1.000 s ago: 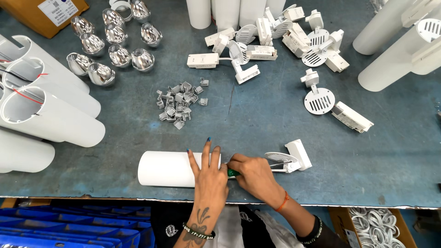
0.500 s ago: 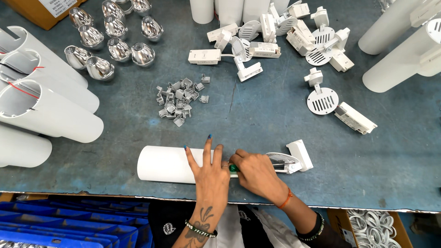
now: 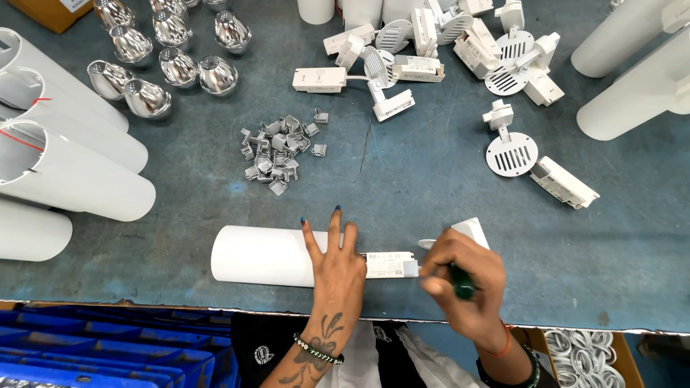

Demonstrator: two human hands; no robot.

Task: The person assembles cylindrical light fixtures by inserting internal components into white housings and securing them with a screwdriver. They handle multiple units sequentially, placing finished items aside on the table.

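Head view: the white cylindrical lamp housing (image 3: pixel 267 256) lies at the near edge of the desk (image 3: pixel 402 187), its long axis running left to right. The left hand (image 3: pixel 338 269) presses flat on the housing's right end, fingers spread. Just right of it, the white driver box (image 3: pixel 388 264) juts out. The right hand (image 3: pixel 460 284) is closed around a green-handled screwdriver (image 3: pixel 462 284) at the box's right end, beside the white track adapter (image 3: pixel 471 231).

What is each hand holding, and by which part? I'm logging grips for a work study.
The left hand presses flat on the white cylinder housing near its right end. The right hand grips a green-handled tool by its handle.
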